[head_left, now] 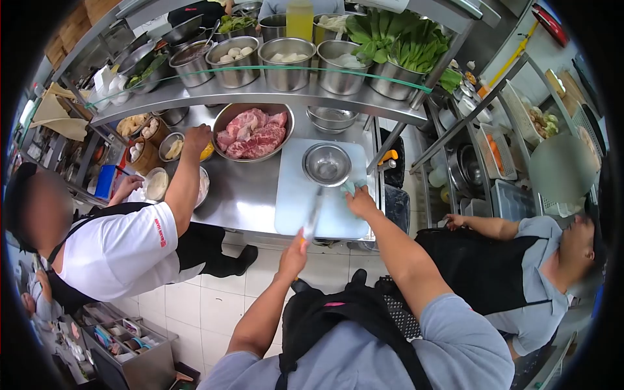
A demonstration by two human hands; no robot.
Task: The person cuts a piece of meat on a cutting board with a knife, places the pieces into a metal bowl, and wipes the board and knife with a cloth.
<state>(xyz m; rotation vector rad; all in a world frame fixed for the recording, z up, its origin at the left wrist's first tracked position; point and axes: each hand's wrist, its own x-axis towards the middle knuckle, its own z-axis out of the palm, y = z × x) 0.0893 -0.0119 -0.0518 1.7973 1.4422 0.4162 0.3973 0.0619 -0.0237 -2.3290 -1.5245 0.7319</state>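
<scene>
My left hand (294, 255) is closed around the handle of a knife (314, 218), whose blade is blurred and points over the white cutting board (296, 188). My right hand (361, 203) grips a pale green cloth (351, 188) at the board's right side, apart from the knife handle. A small metal bowl (327, 164) rests on the board, just beyond the blade tip and next to the cloth. Left of the board, a large metal bowl (216, 133) holds several pieces of raw meat (255, 135).
A co-worker (130, 247) at the left reaches over small bowls; another person (507, 260) stands close at my right. Above the counter (240, 201), a shelf (247, 86) carries metal pots and leafy greens (400, 42). A nested metal bowl (332, 119) sits behind the board.
</scene>
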